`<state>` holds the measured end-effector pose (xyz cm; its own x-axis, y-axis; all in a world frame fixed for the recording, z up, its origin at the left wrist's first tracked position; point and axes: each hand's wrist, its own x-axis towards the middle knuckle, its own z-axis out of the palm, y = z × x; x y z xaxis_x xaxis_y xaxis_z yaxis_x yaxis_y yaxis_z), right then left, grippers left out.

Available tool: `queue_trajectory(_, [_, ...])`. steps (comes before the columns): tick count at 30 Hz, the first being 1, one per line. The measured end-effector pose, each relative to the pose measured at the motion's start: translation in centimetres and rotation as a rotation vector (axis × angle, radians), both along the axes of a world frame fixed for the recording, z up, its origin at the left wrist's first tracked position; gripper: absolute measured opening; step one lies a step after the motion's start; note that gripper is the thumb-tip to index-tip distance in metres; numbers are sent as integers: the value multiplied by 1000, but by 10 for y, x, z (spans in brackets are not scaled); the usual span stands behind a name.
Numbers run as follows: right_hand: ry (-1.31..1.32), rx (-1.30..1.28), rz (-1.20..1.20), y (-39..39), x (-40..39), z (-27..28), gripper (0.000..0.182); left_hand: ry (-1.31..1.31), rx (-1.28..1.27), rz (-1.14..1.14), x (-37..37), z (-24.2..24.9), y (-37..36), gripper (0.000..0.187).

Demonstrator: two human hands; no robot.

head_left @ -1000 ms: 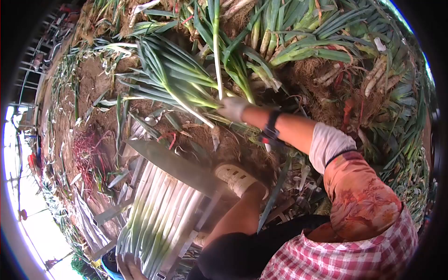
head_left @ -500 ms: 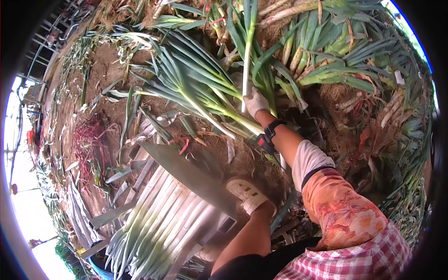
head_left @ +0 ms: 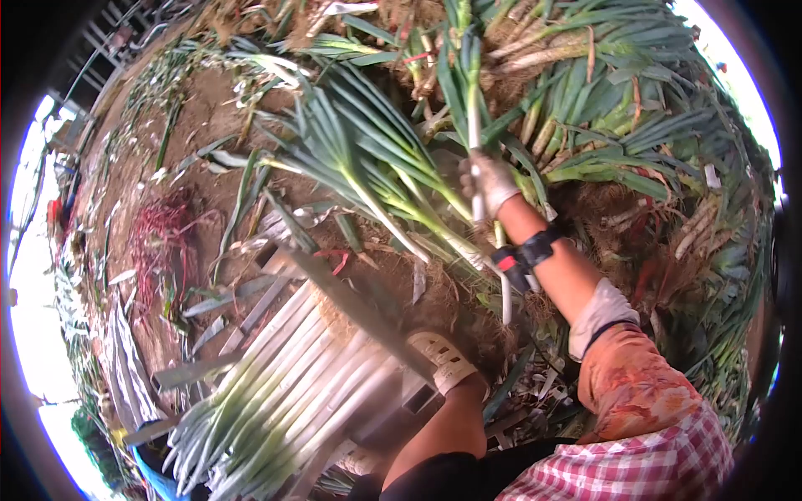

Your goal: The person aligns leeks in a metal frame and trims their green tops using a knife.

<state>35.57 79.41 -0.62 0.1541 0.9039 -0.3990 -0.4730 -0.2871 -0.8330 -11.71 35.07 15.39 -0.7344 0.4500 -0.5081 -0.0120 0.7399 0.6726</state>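
Note:
My right hand (head_left: 491,179), in a pale glove with a black strap at the wrist, is closed around the white stalk of a leek (head_left: 474,117). The leek stands out lengthwise, its green leaves toward the top of the view. Just left of the hand, a loose group of leeks (head_left: 359,159) lies on the soil, white ends toward the lower right. At the lower left, trimmed leeks (head_left: 276,376) lie side by side against a metal plate (head_left: 351,309). My left hand is out of view.
Piled leeks (head_left: 601,108) with roots cover the upper right. Red ties (head_left: 163,242) lie in a tangle on the soil at the left. My shoe (head_left: 443,359) is beside the metal plate, below the loose leeks. A blue container (head_left: 154,476) shows at the bottom left.
My right hand and the leek in it appear lower and further right in the view. The whole scene has shifted somewhat as the camera moved.

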Motion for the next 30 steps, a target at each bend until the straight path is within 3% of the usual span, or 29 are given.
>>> queue_trajectory(3, [182, -24, 163, 7, 13, 45, 21, 61, 55, -105, -55, -28, -10, 54])
queue_trajectory(4, [87, 63, 118, -2, 0, 74, 26, 340, 22, -208, -43, -22, 11, 41])
queue_trajectory(5, [3, 188, 237, 2, 9, 81, 31, 354, 72, -205, -47, -25, 17, 44])
queue_trajectory(6, [54, 207, 357, 4, 13, 100, 33, 475, 31, -341, -56, -30, 23, 45])
queue_trajectory(9, [-166, 459, 276, -32, -31, 172, 38, 789, -69, -499, -69, -45, 50, 41])
queue_trajectory(13, [-306, 653, 329, -72, -91, 224, 42, 887, -7, -576, -81, -76, 76, 39])
queue_trajectory(15, [-359, 864, 505, -88, -122, 240, 41, 1074, -148, -696, -84, -87, 91, 44])
queue_trajectory(18, [-488, 927, 519, -122, -175, 253, 44, 979, -287, -665, -79, -103, 112, 51])
queue_trajectory(19, [-581, 903, 570, -132, -183, 255, 45, 1000, -240, -678, -77, -111, 113, 51])
queue_trajectory(20, [-566, 922, 702, -138, -187, 254, 45, 976, -188, -694, -74, -114, 112, 51])
queue_trajectory(23, [-496, 836, 808, -158, -206, 253, 43, 900, 56, -757, -67, -112, 94, 48])
queue_trajectory(24, [-577, 779, 792, -143, -188, 241, 44, 852, 143, -787, -70, -105, 82, 46])
queue_trajectory(26, [-731, 659, 769, -114, -150, 219, 47, 1067, 265, -744, -69, -85, 41, 39])
queue_trajectory(30, [-914, 628, 675, -79, -108, 169, 47, 969, 195, -472, -54, -39, -88, 28])
